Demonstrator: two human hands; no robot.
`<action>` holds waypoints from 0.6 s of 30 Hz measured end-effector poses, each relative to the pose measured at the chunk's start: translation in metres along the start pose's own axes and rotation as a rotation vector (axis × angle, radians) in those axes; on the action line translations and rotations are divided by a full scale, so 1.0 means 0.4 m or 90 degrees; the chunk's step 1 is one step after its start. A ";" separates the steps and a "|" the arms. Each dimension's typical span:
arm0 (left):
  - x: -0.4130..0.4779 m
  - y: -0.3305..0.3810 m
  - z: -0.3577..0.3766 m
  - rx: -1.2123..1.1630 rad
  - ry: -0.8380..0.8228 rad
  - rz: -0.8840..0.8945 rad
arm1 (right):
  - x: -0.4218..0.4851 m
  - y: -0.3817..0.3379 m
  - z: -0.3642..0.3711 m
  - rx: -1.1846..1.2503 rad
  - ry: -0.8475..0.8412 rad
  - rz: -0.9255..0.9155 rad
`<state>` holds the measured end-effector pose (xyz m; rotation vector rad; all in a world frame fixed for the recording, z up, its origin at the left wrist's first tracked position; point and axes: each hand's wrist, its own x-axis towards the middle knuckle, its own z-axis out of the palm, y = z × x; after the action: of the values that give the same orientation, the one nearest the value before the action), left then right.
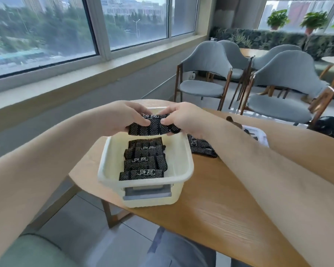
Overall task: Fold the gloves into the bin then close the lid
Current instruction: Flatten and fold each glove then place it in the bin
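Both hands — left hand [123, 116], right hand [183, 118] — are gripping a folded glove [152, 127] above the bin [181, 170], apparently holding four more folded gloves [143, 160].

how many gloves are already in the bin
4 gloves lie in a row in the bin: nearest, second, third, farthest. More may be hidden beneath. Another glove is held above it by the left hand and right hand.
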<state>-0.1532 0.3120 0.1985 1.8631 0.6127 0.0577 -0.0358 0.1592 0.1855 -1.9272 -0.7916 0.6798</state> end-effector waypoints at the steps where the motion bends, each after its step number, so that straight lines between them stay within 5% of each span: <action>1: 0.023 -0.012 -0.011 0.050 0.008 -0.010 | 0.019 -0.005 0.017 -0.027 -0.005 0.008; 8: 0.137 -0.040 0.004 0.512 0.004 -0.074 | 0.155 -0.022 0.114 -0.392 -0.042 0.092; 18: 0.233 -0.097 0.042 0.847 -0.044 -0.057 | 0.237 0.031 0.169 -0.490 -0.058 0.130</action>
<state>-0.0819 0.3479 0.1345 3.0727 0.7550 -0.6112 -0.0209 0.2624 0.1323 -2.7142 -1.0173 0.6381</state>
